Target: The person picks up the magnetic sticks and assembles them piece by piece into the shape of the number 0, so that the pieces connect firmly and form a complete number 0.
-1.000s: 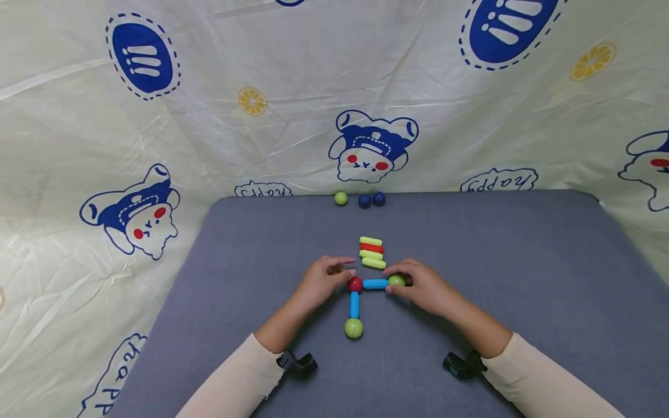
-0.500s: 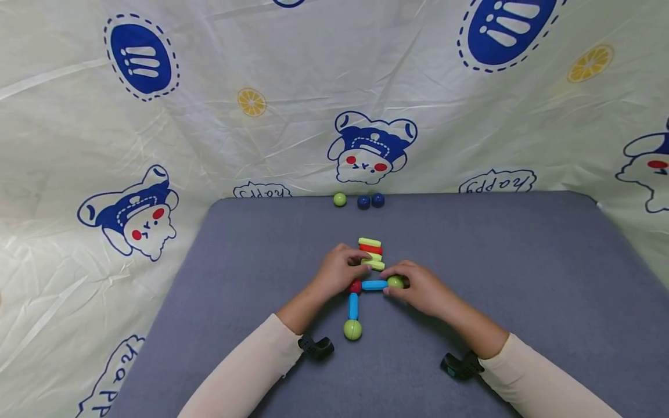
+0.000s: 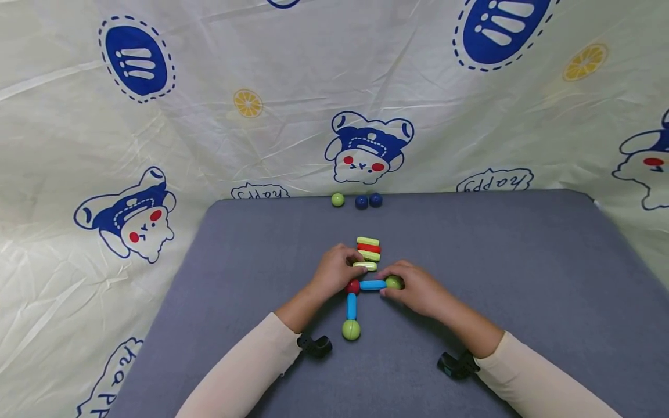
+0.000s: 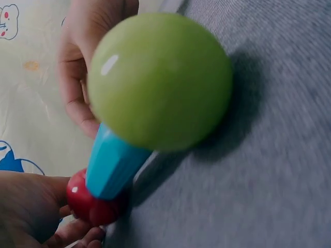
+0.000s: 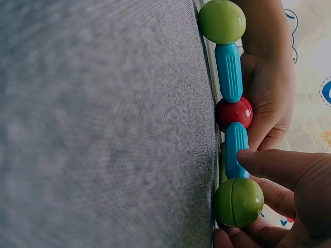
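My left hand [image 3: 334, 273] pinches a yellow-green magnetic rod [image 3: 364, 266] just behind a red ball [image 3: 353, 286]. Beside it, my right hand [image 3: 418, 287] grips a green ball [image 3: 394, 283] between thumb and fingers; in the right wrist view the thumb lies along the blue rod [image 5: 237, 150] joined to that ball. Another blue rod [image 3: 351, 306] runs from the red ball toward the front, ending in a second green ball [image 4: 160, 82]. Together these pieces form an L flat on the table. In the left wrist view the pinched rod is hidden.
Two yellow-green rods and a red rod [image 3: 369, 248] lie in a stack-like row behind the hands. At the table's far edge sit a green ball [image 3: 337, 200] and two dark blue balls [image 3: 362, 202]. A printed sheet [image 3: 292, 133] hangs behind the grey table [image 3: 512, 261].
My left hand has left the red ball, reached back to the nearest yellow-green rod and drawn it slightly left, away from the row. The right hand stays on its green ball.
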Tool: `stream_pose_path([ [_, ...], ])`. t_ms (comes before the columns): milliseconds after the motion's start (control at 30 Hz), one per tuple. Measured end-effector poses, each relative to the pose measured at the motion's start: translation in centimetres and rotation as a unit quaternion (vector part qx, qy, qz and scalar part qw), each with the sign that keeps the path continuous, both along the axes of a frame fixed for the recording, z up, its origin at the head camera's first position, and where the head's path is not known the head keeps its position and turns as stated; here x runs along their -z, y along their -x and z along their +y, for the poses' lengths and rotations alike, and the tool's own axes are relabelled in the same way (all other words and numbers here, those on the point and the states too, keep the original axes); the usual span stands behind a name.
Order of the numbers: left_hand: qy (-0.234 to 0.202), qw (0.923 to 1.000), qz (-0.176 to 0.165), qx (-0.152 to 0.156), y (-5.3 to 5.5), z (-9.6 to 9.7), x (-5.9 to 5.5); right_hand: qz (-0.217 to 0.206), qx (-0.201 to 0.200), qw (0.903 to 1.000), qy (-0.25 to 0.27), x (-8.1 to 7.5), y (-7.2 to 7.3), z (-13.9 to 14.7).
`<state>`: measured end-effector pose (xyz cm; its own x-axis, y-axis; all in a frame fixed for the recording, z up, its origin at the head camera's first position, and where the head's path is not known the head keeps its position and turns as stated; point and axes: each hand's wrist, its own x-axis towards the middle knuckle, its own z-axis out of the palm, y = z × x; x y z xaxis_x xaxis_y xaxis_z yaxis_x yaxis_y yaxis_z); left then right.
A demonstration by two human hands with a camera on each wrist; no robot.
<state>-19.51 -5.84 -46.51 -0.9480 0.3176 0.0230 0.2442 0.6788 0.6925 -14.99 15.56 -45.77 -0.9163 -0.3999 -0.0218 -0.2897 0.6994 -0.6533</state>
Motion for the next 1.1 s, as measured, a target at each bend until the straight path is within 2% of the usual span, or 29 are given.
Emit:
stream_pose_path([
  [300, -0.007, 0.9993, -0.026, -0.025, 0.1, -2.5, -0.2, 0.000, -0.002, 0.9996, -0.028, 0.0, 0.2, -0.6],
  [400, -0.025, 0.9982, -0.037, -0.040, -0.1, -3.5, -0.3, 0.000, -0.001, 0.9995, -0.032, -0.1, 0.3, -0.7],
  [533, -0.070, 0.9928, -0.076, -0.060, -0.6, -4.6, -0.4, -0.001, 0.005, 0.9995, -0.031, -0.1, 0.6, -0.7],
  [800, -0.160, 0.9697, -0.153, -0.103, -1.7, -5.3, -0.7, 0.002, 0.012, 0.9996, -0.027, -0.2, 1.6, -0.3],
  [867, -0.186, 0.9615, -0.175, -0.101, -2.0, -5.4, -0.8, 0.000, 0.013, 0.9995, -0.030, -0.3, 1.9, -0.2],
  [1000, -0.245, 0.9394, -0.224, -0.086, -2.5, -5.7, -0.9, -0.001, 0.014, 0.9992, -0.037, -0.2, 2.6, -0.2],
  [1100, -0.264, 0.9273, -0.254, -0.075, -3.0, -6.0, -0.9, 0.003, 0.013, 0.9992, -0.037, -0.1, 3.0, -0.2],
])
